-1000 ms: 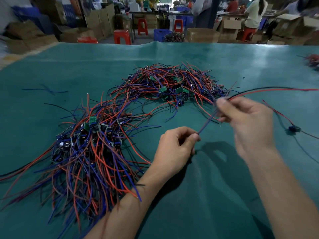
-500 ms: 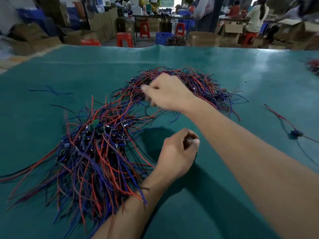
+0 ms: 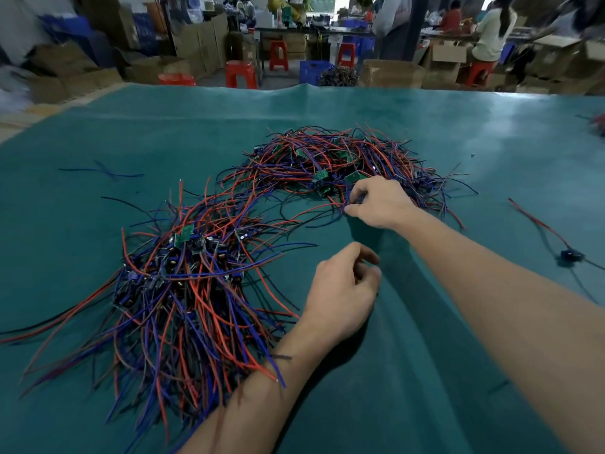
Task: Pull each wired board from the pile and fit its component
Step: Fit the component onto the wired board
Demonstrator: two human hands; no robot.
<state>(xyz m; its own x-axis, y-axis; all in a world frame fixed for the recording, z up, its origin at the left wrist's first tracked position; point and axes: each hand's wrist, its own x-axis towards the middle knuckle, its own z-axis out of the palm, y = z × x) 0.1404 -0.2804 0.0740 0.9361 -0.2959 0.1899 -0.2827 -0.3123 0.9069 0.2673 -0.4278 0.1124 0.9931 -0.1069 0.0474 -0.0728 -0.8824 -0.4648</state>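
Wired boards (image 3: 327,165) heaped in a far pile of red, blue and black wires, mid-table on the green cloth (image 3: 425,371), with a second, bigger heap (image 3: 183,290) nearer on the left. Right hand (image 3: 379,204) down at the near edge of the far pile, fingers curled and pinching blue wire beside a small green board (image 3: 355,176). Left hand (image 3: 343,290) low over bare cloth, close to the body, fingers bent in toward the thumb; maybe a tiny part held there, too small to tell. One lone wired piece (image 3: 569,255) lying off to the right, well apart from both piles. Step in hand, at a guess: getting one board free of the tangle. Best done slowly: hold the wire close to the board, not far out at the tip, then lift up and draw back toward the waiting left hand. No hard yanking, or other wires come along and the pile drags. A small shake if it snags. Then board brought near the left hand, ready for fitting.
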